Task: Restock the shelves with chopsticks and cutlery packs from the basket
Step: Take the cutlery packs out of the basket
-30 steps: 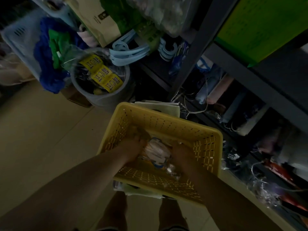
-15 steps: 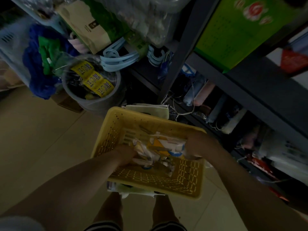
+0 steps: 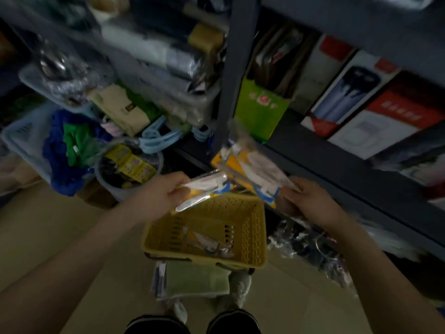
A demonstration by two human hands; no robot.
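The yellow plastic basket (image 3: 251,227) sits low in front of me, with a few clear packs (image 3: 207,244) left on its bottom. My left hand (image 3: 160,196) grips a clear cutlery pack (image 3: 204,189) with white utensils and a yellow card, held above the basket's far rim. My right hand (image 3: 310,201) grips a second bundle of yellow-and-white packs (image 3: 248,167) that points up toward the dark shelf post (image 3: 237,68). Both packs are blurred.
Dark metal shelving (image 3: 337,162) runs along the right with a green box (image 3: 262,109) and red-and-white boxes (image 3: 375,112). A grey bucket (image 3: 127,169) with yellow packets and a pale blue crate (image 3: 26,138) stand at left. A green cloth (image 3: 197,280) lies under the basket.
Both hands have come up out of the basket, each holding packs, and moved toward the shelves. My view has tilted upward, showing the shelf with boxes.
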